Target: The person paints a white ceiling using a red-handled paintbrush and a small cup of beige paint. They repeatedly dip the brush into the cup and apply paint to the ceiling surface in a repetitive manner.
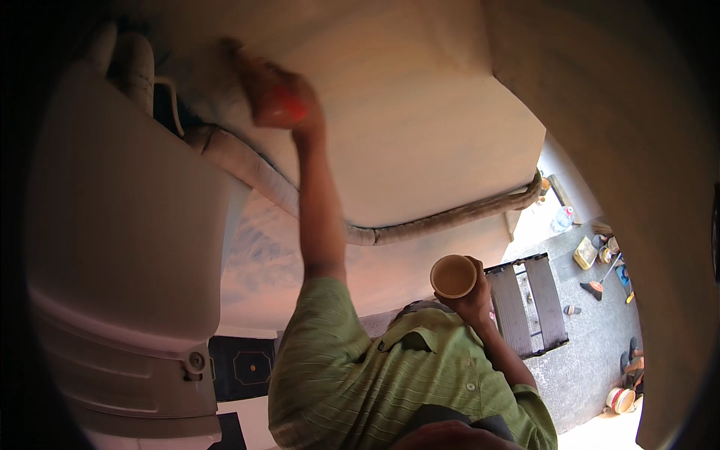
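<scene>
My left arm reaches up against the beige wall (420, 112), in front of a wrapped pipe (259, 174). Motion smears my left hand (279, 84), which is closed around a red-handled tool (286, 106); its working end is too dark and blurred to make out. At chest height my right hand (472, 300) grips a round tub (453, 277) from its side. The tub's open top faces up, and a smooth beige-brown inside shows. Patchy bluish smudges mark the wall below the pipe.
A large pale air-conditioner unit (127, 225) fills the left. Below on the right stands a grey slatted stand (517, 304). On the floor farther right lie a broom (592, 289), a yellowish container (585, 253) and a bucket (619, 400), near another person's feet (634, 358).
</scene>
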`<state>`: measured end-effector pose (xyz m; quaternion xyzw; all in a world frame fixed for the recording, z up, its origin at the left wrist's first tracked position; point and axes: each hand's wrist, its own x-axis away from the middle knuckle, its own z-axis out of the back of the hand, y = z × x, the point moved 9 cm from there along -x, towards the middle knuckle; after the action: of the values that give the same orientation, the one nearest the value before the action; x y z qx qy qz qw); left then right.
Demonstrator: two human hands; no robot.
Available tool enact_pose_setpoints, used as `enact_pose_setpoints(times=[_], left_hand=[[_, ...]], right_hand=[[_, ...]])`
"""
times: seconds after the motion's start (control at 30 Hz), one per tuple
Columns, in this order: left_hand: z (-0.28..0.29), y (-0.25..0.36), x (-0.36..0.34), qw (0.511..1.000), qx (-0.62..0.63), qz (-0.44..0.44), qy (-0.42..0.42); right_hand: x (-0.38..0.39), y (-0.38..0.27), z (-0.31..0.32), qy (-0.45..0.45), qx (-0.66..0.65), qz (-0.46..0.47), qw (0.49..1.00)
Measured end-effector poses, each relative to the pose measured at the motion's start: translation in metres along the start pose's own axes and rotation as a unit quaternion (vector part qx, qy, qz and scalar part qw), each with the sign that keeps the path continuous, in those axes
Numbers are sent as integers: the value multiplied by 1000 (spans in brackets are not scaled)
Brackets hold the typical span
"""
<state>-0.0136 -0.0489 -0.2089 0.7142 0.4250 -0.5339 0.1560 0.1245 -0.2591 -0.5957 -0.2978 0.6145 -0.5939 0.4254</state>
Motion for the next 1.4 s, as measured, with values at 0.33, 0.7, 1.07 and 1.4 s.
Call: enact_pose_setpoints(times=[0.33,0.7,1.07,1.4], left_hand=[[-81,157,45,864,459,209,-13],[28,-76,55,987,27,139,-78],[3,5,47,987,69,113,-89],[-39,156,78,900,378,207,-62]], right_hand=[[11,10,22,64,24,18,997],[-1,8,13,38,4,5,999],[10,11,7,26,2,8,1000],[12,16,25,70,26,19,997]])
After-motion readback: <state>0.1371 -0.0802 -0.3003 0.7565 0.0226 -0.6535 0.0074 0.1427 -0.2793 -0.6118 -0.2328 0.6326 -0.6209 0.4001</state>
